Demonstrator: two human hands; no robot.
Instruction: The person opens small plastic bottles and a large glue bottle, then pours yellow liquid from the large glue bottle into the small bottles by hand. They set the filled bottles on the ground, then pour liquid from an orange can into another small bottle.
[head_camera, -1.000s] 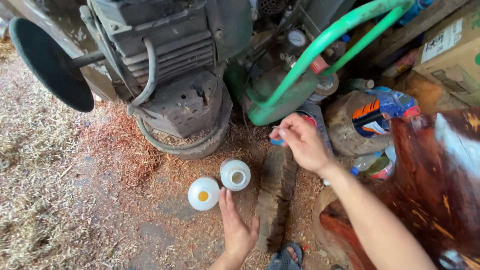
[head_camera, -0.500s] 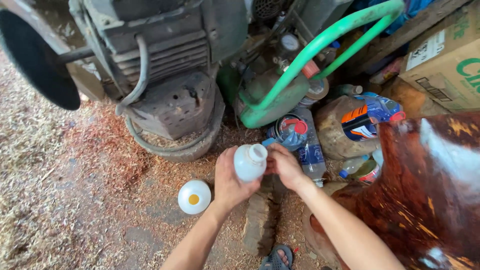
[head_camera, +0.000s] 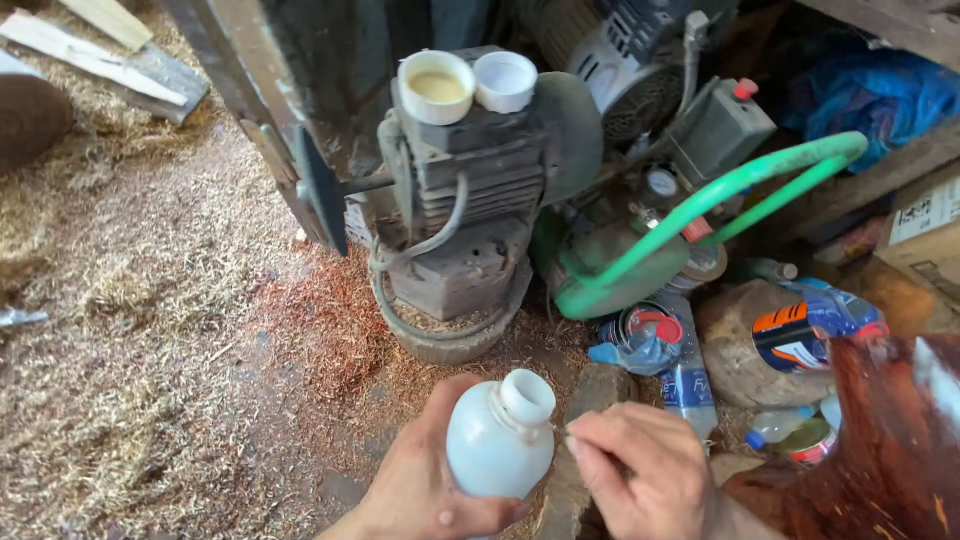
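Note:
My left hand (head_camera: 425, 485) grips a white plastic bottle (head_camera: 500, 440) from the left side. The bottle is upright and its mouth is open, with no cap on it. My right hand (head_camera: 635, 470) is just right of the bottle with its fingertips pinched together near the bottle's shoulder; nothing shows between them. Two white round lids sit on top of the grey motor (head_camera: 465, 190): one lid (head_camera: 437, 87) with yellowish stuff inside, the other lid (head_camera: 505, 80) with nothing in it.
A green tube handle (head_camera: 720, 200) arches over a green tank. Plastic bottles (head_camera: 680, 370), a blue-orange container (head_camera: 810, 335), a cardboard box (head_camera: 925, 225) and a glossy red-brown wooden piece (head_camera: 880, 440) crowd the right. Sawdust covers the ground; planks (head_camera: 100, 60) lie far left.
My left hand took one white bottle off the ground and lifted it. My right hand came over beside it. The view tilted up, and the other bottle on the ground left the frame.

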